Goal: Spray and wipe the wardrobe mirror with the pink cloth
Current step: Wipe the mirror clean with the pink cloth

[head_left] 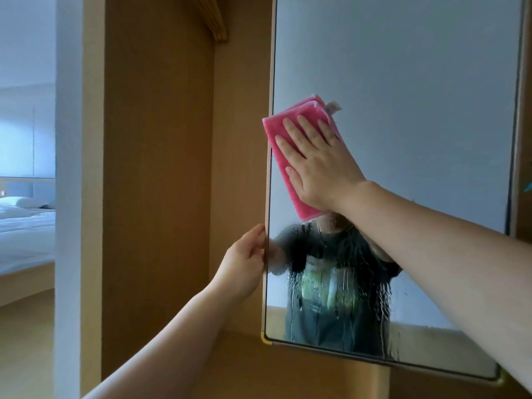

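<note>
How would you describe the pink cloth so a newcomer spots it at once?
Find the wardrobe mirror on the right. Near its left edge, the right hand presses a folded cloth flat against the glass. It is the only bright pink thing.

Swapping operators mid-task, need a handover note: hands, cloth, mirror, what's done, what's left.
Left hand grips the mirror by its left edge.
Right hand lies flat, pressing the pink cloth on the glass near that edge.
Done: mirror sprayed; upper glass looks free of drops.
Left: droplets and runs cover the lower part, below the cloth.
Spray bottle not in view.
</note>
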`<state>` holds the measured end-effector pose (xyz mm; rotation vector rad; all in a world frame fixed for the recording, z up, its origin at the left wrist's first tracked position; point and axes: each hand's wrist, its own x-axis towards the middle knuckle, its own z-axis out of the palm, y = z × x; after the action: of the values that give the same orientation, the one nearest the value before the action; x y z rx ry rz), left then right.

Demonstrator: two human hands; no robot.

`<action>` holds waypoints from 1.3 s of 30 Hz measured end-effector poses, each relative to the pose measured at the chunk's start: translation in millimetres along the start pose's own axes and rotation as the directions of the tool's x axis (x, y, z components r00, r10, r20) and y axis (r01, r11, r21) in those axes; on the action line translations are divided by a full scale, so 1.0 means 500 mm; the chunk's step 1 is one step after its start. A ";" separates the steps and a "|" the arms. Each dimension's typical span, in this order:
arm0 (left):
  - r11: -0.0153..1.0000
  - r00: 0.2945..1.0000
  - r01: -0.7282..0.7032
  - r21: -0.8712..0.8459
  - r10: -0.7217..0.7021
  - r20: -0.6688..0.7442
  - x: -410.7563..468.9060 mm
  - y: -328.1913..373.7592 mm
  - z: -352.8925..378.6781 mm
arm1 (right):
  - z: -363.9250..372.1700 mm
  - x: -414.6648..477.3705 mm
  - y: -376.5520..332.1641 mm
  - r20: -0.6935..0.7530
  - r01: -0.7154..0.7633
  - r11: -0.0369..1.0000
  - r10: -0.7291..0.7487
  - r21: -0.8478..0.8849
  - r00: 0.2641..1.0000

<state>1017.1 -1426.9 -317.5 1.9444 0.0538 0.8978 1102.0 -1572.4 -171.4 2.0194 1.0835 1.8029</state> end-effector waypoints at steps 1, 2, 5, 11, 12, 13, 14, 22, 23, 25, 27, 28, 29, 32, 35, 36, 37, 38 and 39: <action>1.000 1.000 -0.001 -0.001 0.001 -0.002 -0.001 -0.001 0.001 | 0.001 0.001 0.001 0.001 0.000 1.000 0.001 -0.007 1.000; 1.000 1.000 -0.004 0.004 0.004 0.000 -0.002 -0.003 0.001 | 0.002 0.002 0.001 0.000 -0.002 1.000 0.002 -0.013 1.000; 0.999 1.000 -0.016 0.042 0.015 0.020 -0.003 -0.003 0.001 | 0.008 0.002 -0.004 -0.018 -0.018 1.000 0.018 -0.023 1.000; 0.996 0.999 -0.037 0.083 0.034 0.040 -0.007 -0.002 -0.001 | 0.021 -0.010 -0.037 -0.057 -0.112 0.993 0.115 0.047 0.992; 0.995 0.998 -0.042 0.088 0.039 0.044 -0.008 0.000 -0.002 | 0.023 -0.014 -0.047 -0.062 -0.133 0.989 0.137 0.058 0.989; 0.995 0.998 -0.046 0.087 0.042 0.046 -0.009 0.002 -0.003 | 0.025 -0.019 -0.058 -0.066 -0.152 0.986 0.157 0.070 0.985; 0.996 0.998 -0.048 0.081 0.044 0.047 -0.011 0.004 -0.004 | 0.027 -0.025 -0.070 -0.068 -0.168 0.982 0.174 0.082 0.982; 0.993 0.989 -0.098 -0.064 0.104 0.104 -0.019 0.011 -0.011 | 0.048 -0.113 -0.171 -0.071 -0.204 0.969 0.215 0.139 0.974; 0.994 0.989 -0.095 -0.062 0.102 0.107 -0.020 0.011 -0.011 | 0.051 -0.121 -0.178 -0.067 -0.207 0.969 0.218 0.135 0.974; 0.994 0.988 -0.094 -0.054 0.100 0.118 -0.022 0.013 -0.013 | 0.055 -0.137 -0.190 -0.053 -0.207 0.969 0.215 0.132 0.975; 0.994 0.988 -0.086 -0.064 0.093 0.122 -0.020 0.012 -0.014 | 0.058 -0.152 -0.198 -0.029 -0.187 0.974 0.193 0.131 0.981; 0.994 0.988 -0.082 -0.066 0.090 0.123 -0.019 0.012 -0.015 | 0.060 -0.158 -0.200 -0.020 -0.173 0.976 0.177 0.129 0.984; 0.995 0.988 -0.081 -0.064 0.089 0.127 -0.018 0.013 -0.016 | 0.060 -0.162 -0.199 -0.013 -0.161 0.979 0.164 0.125 0.986; 0.995 0.986 -0.085 -0.059 0.093 0.136 -0.019 0.013 -0.016 | 0.058 -0.166 -0.194 0.007 -0.145 0.981 0.145 0.130 0.989; 0.994 0.988 -0.081 -0.067 0.089 0.129 -0.016 0.007 -0.015 | 0.055 -0.167 -0.190 0.015 -0.131 0.982 0.131 0.135 0.991; 0.994 0.987 -0.083 -0.065 0.090 0.131 -0.015 0.005 -0.015 | 0.054 -0.167 -0.188 0.020 -0.124 0.983 0.123 0.134 0.992; 0.994 0.987 -0.087 -0.059 0.095 0.132 -0.014 0.005 -0.015 | 0.053 -0.167 -0.184 0.026 -0.115 0.984 0.113 0.133 0.993; 0.995 0.987 -0.090 -0.052 0.096 0.132 -0.014 0.004 -0.015 | 0.052 -0.167 -0.180 0.032 -0.105 0.986 0.102 0.131 0.994; 0.995 0.986 -0.091 -0.045 0.096 0.134 -0.012 0.004 -0.015 | 0.051 -0.167 -0.174 0.034 -0.093 0.987 0.089 0.129 0.995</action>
<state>1007.2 -1424.7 -317.2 1.9800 -0.1350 0.8180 1095.6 -1557.6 -293.7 2.1961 1.1464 1.7831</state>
